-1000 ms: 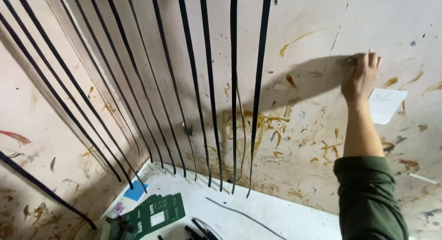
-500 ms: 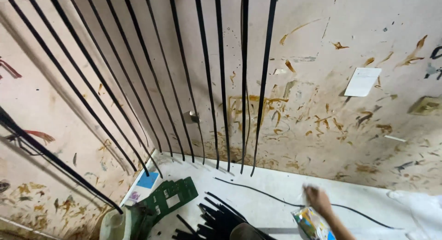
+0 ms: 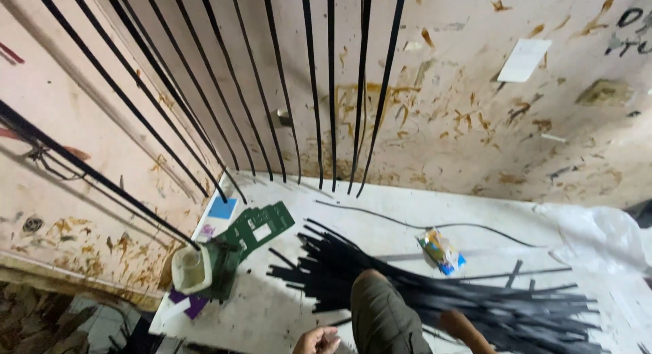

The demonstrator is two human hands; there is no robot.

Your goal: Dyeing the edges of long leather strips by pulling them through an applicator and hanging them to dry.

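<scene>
Left hand (image 3: 319, 342), beside the olive-trousered knee (image 3: 384, 313), is cut off by the lower edge, its grip unreadable. Right hand is hidden; only a blurred forearm (image 3: 465, 329) shows right of the knee, against the motion-blurred pile of black strips (image 3: 475, 293). The small packet (image 3: 441, 251) beyond the knee is too blurred to identify.

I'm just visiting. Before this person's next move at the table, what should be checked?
1. Left hand empty: cannot tell, cut off by the frame edge.
2. Right hand's grip: cannot tell, only a blurred right forearm shows at the pile.
3. Pile of black strips lying on the white table: ok.
4. Hanging strips apart from one another: ok.
5. Cup away from the table's edge: not ok, it sits at the left edge.
</scene>
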